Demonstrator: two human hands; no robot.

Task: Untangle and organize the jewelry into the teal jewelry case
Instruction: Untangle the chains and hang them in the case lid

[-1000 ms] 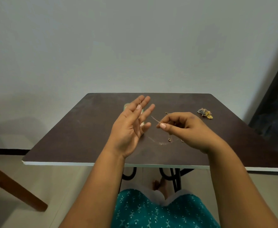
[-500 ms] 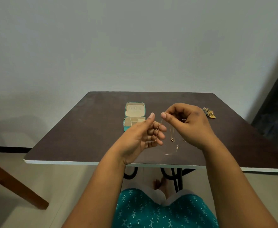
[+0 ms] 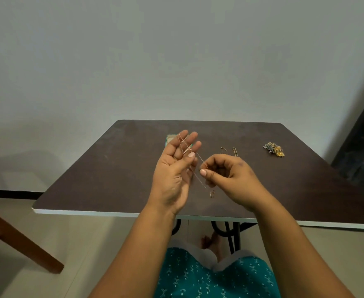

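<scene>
Rose-gold chain (image 3: 200,160) draped over spread left hand (image 3: 174,168) fingers, its end pinched by right hand (image 3: 230,177).

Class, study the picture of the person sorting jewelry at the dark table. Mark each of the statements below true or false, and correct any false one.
1. The left hand has its fingers spread, with a thin chain draped over them. True.
2. The right hand lies flat on the table. False: it is raised and pinches the chain.
3. A clump of jewelry lies at the far right of the table. True.
4. The teal case is in full view. False: the left hand hides most of it.
5. A small ring lies on the table between the hands. True.
</scene>
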